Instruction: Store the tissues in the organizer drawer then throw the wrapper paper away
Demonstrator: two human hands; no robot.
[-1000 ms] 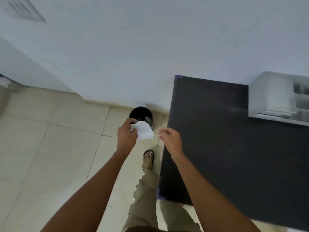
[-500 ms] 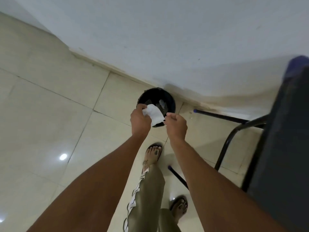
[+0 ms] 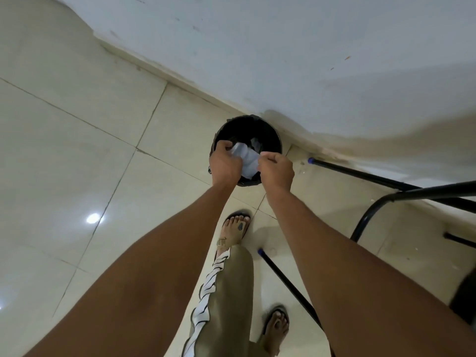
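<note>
Left hand (image 3: 224, 164): curled closed on the crumpled white wrapper paper (image 3: 247, 161).
Right hand (image 3: 277, 171): fingers pinching the paper's other edge.
Wrapper: soft, creased, held between both grips.
Beneath the grips: round black plastic bin (image 3: 270, 135), standing on glossy cream floor tiles (image 3: 77, 150).

The white wrapper paper (image 3: 248, 159) is crumpled up between the left hand (image 3: 226, 164) and right hand (image 3: 277, 171), both holding it.

Glossy cream floor tiles (image 3: 77, 140), reflecting a light spot. Matt painted wall (image 3: 283, 47), scuffed. Crumpled white wrapper paper (image 3: 248, 161). Black bin (image 3: 273, 140). Black metal table legs (image 3: 373, 176). Olive cloth trousers (image 3: 231, 292).
</note>
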